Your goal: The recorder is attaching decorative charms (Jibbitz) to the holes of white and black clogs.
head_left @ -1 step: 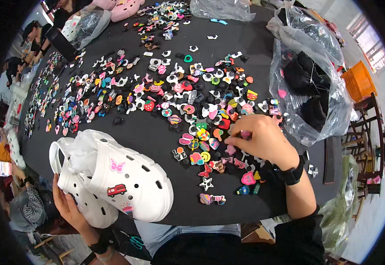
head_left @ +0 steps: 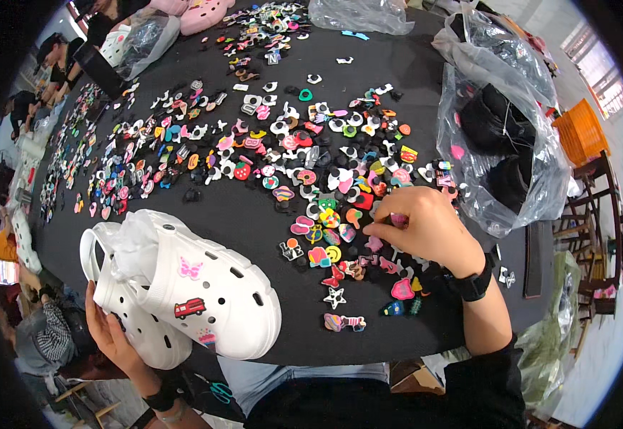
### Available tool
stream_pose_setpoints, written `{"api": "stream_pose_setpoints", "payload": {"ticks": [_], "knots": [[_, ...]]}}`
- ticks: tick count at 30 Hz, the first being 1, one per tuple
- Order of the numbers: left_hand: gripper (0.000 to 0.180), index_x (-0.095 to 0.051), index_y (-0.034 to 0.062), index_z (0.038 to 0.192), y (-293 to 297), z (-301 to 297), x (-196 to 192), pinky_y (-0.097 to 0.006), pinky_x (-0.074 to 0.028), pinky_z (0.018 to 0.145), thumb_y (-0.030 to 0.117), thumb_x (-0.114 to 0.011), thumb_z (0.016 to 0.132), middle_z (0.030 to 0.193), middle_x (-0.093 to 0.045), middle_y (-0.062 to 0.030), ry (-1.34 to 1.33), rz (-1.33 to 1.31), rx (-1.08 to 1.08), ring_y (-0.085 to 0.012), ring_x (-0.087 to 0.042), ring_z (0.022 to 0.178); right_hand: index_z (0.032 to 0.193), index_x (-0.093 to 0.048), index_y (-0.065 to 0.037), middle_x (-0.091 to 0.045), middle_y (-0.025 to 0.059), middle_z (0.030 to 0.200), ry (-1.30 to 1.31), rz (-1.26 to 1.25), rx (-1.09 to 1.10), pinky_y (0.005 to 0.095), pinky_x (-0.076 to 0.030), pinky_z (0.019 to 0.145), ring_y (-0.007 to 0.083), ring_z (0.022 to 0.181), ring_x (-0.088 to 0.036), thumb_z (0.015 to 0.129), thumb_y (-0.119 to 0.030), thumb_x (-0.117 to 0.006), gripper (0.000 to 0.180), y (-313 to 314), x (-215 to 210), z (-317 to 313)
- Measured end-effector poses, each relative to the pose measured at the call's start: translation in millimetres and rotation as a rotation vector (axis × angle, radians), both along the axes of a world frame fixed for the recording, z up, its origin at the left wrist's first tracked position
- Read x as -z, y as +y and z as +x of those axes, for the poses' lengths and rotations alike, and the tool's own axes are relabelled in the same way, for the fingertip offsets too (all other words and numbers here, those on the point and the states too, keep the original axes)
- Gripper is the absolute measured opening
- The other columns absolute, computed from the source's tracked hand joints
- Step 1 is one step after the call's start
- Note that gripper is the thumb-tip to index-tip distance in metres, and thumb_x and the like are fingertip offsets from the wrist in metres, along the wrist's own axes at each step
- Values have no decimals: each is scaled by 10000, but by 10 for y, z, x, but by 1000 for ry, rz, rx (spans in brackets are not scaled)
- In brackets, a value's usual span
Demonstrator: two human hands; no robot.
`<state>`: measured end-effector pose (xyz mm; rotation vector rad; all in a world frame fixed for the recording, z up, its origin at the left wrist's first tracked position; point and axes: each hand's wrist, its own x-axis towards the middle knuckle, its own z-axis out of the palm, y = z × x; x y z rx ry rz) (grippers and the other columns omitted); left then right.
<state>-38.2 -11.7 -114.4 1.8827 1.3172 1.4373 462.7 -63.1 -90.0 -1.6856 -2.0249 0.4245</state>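
My left hand (head_left: 111, 336) grips the outer side of a pair of white clogs at the table's front left. The nearer white clog (head_left: 243, 314) carries a pink butterfly charm (head_left: 190, 268), a red fire truck charm (head_left: 190, 307) and a colourful charm (head_left: 206, 336) at its toe. White stuffing (head_left: 134, 254) fills the openings. Over the loose shoe charms on the right, my right hand (head_left: 429, 229) reaches down with thumb and forefinger bent and a gap between them. A dark pink charm (head_left: 399, 219) shows in that gap; whether the fingers touch it is unclear.
Many shoe charms (head_left: 254, 143) cover the dark table (head_left: 390, 61). A clear plastic bag (head_left: 547, 186) with black things lies at the right. Pink clogs (head_left: 208, 14) sit at the far edge. An orange basket (head_left: 583, 132) stands beyond the table; other people work at far left.
My right thumb and fingers have shifted very slightly over the charms. The clogs and my left hand stay where they were.
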Motion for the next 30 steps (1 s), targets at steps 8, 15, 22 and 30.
{"api": "stream_pose_setpoints", "payload": {"ticks": [8,15,22,30], "knots": [[507,-353,-91,1436,-40,76,-20,-420,-268,1154,130,-455,992,1504,-375,-224,-50,-32,-39,-308,-389,1378,927,-698,-110,-682,86,872,77,-4,7,381,-523,653,285,753,-663,748,-158,-783,203,30,-12,-44],[502,-358,-90,1434,-44,94,-25,-421,-261,1155,122,-448,988,1501,-379,-223,-20,-31,-60,-313,-389,1377,1007,-720,-137,-635,96,800,44,-51,-92,405,-509,630,295,718,-642,769,-74,-703,247,11,-22,-35],[498,-344,-96,1436,-52,92,-40,-424,-255,1159,116,-419,992,1508,-367,-225,-20,-36,-34,-320,-377,1384,999,-705,-87,-681,116,853,100,21,61,367,-529,666,288,734,-660,787,-47,-675,218,-28,-22,-9],[510,-320,-106,1442,-48,112,-41,-433,-262,1157,110,-417,991,1518,-346,-230,-63,-59,-69,-325,-369,1387,1141,-685,-84,-682,141,868,-27,-40,96,375,-522,667,299,733,-659,858,-154,-676,292,-56,-27,49]]}}
